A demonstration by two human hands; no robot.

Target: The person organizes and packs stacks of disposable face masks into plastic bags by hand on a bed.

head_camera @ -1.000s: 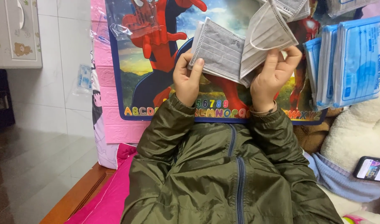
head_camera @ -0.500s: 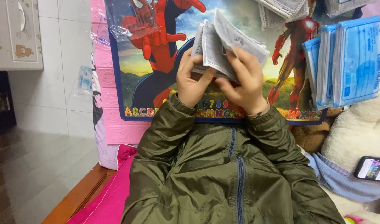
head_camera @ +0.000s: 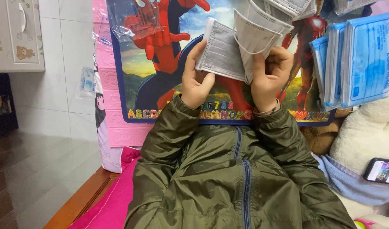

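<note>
Left of the alphabet poster point(head_camera: 169, 80): white cabinet point(head_camera: 16, 36). Before the poster: left hand point(head_camera: 197, 78) pinching a flat grey face mask point(head_camera: 222, 53); right hand point(head_camera: 268, 76) clasping a second grey mask point(head_camera: 256, 36) (folded open). Right of the poster: blue mask packets point(head_camera: 364, 55), phone point(head_camera: 381, 170).

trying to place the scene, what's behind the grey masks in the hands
Behind the grey masks, held by the left hand and right hand, stands a colourful cartoon alphabet board. The part of its picture directly behind the masks is covered.

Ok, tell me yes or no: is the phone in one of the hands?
No: the phone lies on the blue cloth, while both hands hold grey face masks.
</note>
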